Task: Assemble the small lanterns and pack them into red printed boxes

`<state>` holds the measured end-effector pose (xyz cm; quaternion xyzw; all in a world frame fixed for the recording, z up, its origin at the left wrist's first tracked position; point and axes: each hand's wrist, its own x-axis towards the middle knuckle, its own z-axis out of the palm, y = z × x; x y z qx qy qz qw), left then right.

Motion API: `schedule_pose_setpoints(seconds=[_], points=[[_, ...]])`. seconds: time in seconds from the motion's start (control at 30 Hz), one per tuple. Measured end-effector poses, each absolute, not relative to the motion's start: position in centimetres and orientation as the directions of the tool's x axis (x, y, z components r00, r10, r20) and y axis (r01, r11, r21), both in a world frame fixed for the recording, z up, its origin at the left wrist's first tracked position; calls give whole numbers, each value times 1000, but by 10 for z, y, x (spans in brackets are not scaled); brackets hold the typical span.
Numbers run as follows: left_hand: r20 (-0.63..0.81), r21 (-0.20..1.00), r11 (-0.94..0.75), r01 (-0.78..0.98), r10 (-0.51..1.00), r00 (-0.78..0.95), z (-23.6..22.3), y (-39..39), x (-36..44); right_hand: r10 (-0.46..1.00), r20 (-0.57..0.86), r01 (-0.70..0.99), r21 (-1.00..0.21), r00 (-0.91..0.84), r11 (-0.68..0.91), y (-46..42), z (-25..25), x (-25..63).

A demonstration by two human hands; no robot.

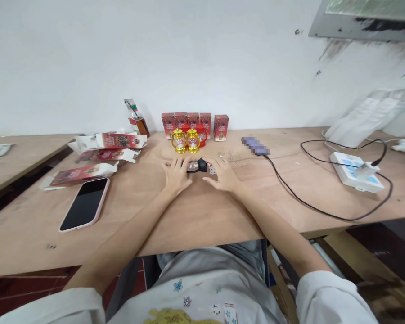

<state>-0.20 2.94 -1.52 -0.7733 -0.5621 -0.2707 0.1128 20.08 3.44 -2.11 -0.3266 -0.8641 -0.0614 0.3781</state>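
Note:
A small black lantern (202, 165) with a clear middle lies on its side on the table between my hands. My left hand (178, 175) has its fingers closed around the lantern's left end. On the other side, my right hand (224, 174) is open, thumb and fingers apart, its fingertips at the lantern's black right end; whether they touch it I cannot tell. Small pale pieces (212, 170) show beside the right fingers. Just beyond stand two gold lanterns (179, 141), with red lanterns (201, 136) partly hidden behind them.
Several red boxes (220, 128) stand along the wall. Opened cartons (84, 174) and a phone (85, 204) lie left, near a bottle (141, 123). Thin wire bits (234, 158) lie beyond my right hand. A cable (290, 191) links another phone (255, 146) to a power strip (356, 173).

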Motion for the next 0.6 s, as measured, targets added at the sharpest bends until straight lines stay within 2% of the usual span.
schedule_pose_setpoints(seconds=[0.1, 0.2, 0.4, 0.5, 0.6], points=[[575, 142, -385, 912, 782, 241, -18, 30, -2, 597, 648, 715, -114, -473, 690, 37, -22, 200], [613, 133, -477, 869, 728, 306, -22, 30, -1, 673, 624, 787, -145, -397, 599, 42, -24, 202], [667, 99, -697, 711, 576, 472, -27, 27, 1, 710, 603, 715, -306, -365, 628, 47, -30, 209], [686, 157, -728, 668, 567, 456, -28, 28, 2, 697, 614, 638, -378, -370, 671, 47, -33, 206], [666, 314, -716, 623, 634, 393, -28, 29, 4, 708, 612, 597, -436, -352, 673, 46, -37, 201]])
